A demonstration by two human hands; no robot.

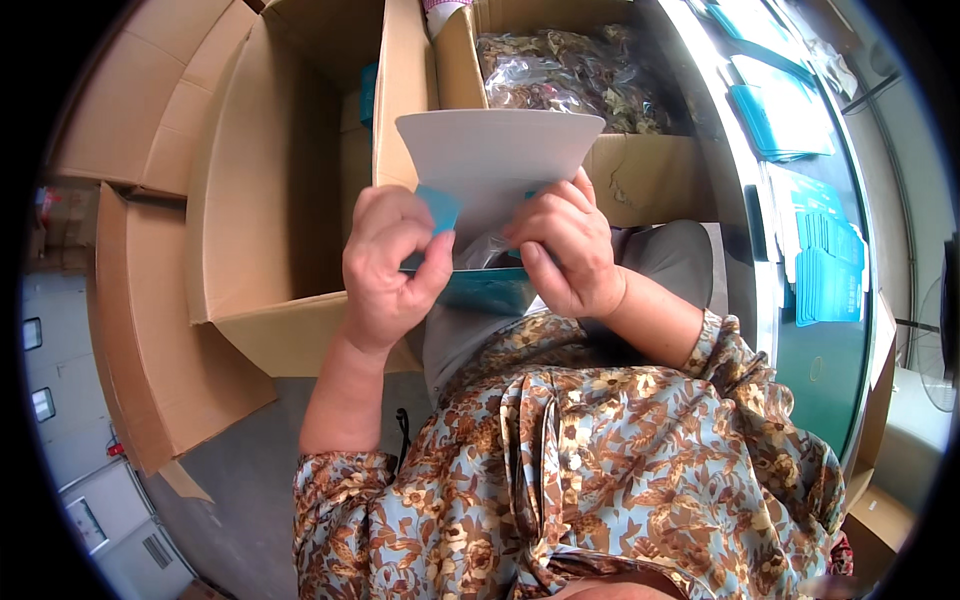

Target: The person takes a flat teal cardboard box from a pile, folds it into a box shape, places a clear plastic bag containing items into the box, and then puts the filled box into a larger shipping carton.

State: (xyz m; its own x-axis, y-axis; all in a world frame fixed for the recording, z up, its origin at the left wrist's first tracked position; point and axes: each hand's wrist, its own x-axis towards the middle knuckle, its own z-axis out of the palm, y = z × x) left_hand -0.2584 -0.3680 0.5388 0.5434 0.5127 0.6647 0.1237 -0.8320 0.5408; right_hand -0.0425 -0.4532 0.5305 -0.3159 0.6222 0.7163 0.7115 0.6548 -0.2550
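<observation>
A small teal carton with a white inside stands open in front of me, above my lap. Its long white lid flap points up and away. With fingers curled, my left hand pinches the carton's teal side flap at the left. My right hand grips the opposite side, its fingers bent over the edge there. Between the hands, part of a clear plastic bag shows in the carton's mouth; what the bag holds is hard to make out.
A large open cardboard box stands at the left, with a teal thing inside. Beyond my hands, another cardboard box holds clear bags of dried, leafy-looking pieces. Stacks of flat teal cartons lie on the table at the right.
</observation>
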